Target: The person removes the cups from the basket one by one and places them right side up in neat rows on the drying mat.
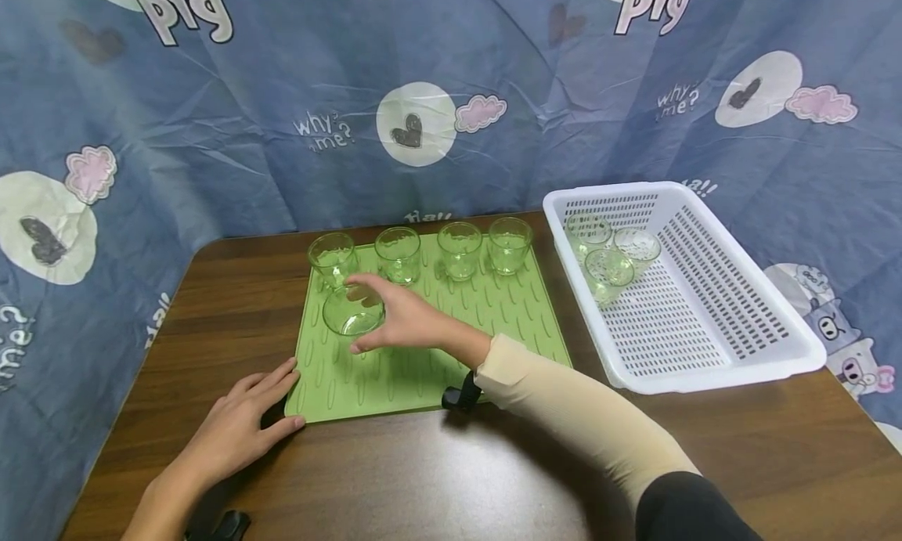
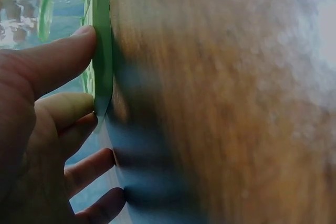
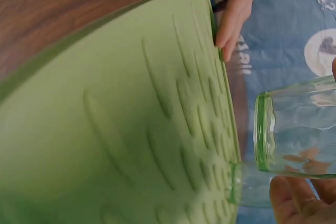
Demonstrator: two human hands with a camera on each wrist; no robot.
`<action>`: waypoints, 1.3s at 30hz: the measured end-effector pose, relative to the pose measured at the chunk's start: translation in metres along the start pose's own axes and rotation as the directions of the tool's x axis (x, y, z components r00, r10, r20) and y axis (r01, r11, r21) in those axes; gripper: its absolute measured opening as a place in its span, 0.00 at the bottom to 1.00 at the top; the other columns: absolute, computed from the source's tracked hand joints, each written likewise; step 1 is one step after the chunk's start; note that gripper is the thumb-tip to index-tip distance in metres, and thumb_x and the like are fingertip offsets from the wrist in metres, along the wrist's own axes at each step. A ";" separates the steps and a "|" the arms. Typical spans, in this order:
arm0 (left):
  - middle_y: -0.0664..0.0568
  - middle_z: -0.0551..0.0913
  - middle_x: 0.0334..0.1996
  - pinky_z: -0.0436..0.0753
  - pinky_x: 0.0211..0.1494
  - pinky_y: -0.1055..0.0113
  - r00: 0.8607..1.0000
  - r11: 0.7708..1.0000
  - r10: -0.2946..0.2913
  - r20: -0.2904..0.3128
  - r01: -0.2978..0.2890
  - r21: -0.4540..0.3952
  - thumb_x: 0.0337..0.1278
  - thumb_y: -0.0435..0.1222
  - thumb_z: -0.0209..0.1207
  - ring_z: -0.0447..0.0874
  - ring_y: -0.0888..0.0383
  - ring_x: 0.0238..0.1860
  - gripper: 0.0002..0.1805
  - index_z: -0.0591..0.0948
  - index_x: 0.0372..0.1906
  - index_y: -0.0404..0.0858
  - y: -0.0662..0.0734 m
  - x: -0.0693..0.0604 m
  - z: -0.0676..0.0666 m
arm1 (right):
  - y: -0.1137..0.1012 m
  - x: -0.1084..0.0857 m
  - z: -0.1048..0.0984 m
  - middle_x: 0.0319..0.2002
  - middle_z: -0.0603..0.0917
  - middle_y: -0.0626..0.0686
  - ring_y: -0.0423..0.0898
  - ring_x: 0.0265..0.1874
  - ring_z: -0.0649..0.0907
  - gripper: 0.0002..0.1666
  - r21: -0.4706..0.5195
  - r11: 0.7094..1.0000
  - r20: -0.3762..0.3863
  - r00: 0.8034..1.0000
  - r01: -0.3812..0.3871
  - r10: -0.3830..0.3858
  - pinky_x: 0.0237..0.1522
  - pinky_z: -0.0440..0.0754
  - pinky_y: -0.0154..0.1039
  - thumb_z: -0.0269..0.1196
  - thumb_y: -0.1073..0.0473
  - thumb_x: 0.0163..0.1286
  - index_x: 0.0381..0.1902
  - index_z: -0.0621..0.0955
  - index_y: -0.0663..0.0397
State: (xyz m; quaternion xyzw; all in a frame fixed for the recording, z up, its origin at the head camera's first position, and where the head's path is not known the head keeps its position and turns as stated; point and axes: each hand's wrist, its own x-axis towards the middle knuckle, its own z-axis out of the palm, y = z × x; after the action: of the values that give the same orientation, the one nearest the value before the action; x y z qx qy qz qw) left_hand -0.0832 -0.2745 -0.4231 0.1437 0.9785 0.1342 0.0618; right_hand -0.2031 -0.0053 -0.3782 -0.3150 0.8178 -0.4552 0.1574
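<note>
My right hand grips a clear, green-tinted glass by its sides over the left part of the green ribbed mat. In the right wrist view, the held glass has its base toward the mat with a gap below it. Behind it, another glass stands on the mat. Several similar glasses, among them one, form a row along the mat's back edge, mouths up. At the mat's front left corner rests my left hand, fingers spread. Its thumb touches the mat's edge.
On the right of the brown wooden table stands a white perforated basket. Three glasses, one of them nearest the front, sit in its left part. A blue printed cloth hangs behind the table.
</note>
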 end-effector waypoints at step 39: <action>0.47 0.63 0.77 0.70 0.53 0.30 1.000 1.000 -0.006 0.022 0.006 -0.005 0.61 0.57 0.62 0.66 0.36 0.67 0.43 0.66 0.75 0.41 0.000 0.001 -0.001 | 0.009 0.020 0.059 0.67 0.76 0.47 0.46 0.63 0.78 0.57 0.152 0.988 0.054 0.998 -0.033 0.025 0.67 0.72 0.37 0.79 0.56 0.51 0.75 0.62 0.45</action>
State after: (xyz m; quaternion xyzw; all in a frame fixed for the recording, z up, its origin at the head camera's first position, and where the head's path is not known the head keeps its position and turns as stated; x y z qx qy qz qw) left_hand -0.0840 -0.2742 -0.4218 0.1420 0.9779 0.1350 0.0734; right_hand -0.1901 -0.0529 -0.4169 -0.3019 0.7807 -0.5057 0.2088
